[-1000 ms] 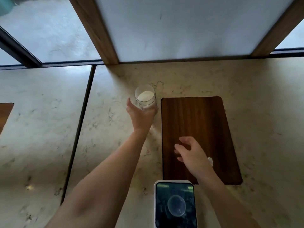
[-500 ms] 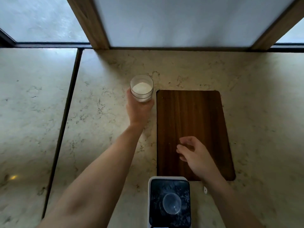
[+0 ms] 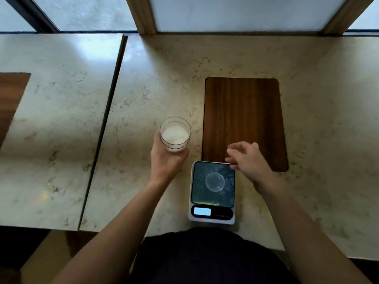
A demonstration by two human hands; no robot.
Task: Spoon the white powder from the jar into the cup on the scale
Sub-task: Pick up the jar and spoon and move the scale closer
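Observation:
A clear glass jar [image 3: 175, 133], part full of white powder, is gripped from below and the side by my left hand [image 3: 166, 160], just left of the wooden board. A small clear cup [image 3: 215, 181] stands in the middle of the dark platform of a digital scale [image 3: 212, 214], whose display is lit. My right hand [image 3: 249, 162] hovers over the scale's far right corner with fingers loosely curled. A small white tip, seemingly the end of a spoon [image 3: 255, 144], sticks out behind it; the rest is hidden.
A dark wooden board [image 3: 244, 111] lies on the marble counter [image 3: 155, 83] beyond the scale. A dark seam [image 3: 108, 111] splits the counter to the left, and another wooden board [image 3: 10, 99] shows at the far left edge. Window frames run along the back.
My left hand has brought the jar back towards me, to just left of the scale. My right hand has moved with the white tip to the scale's far right corner.

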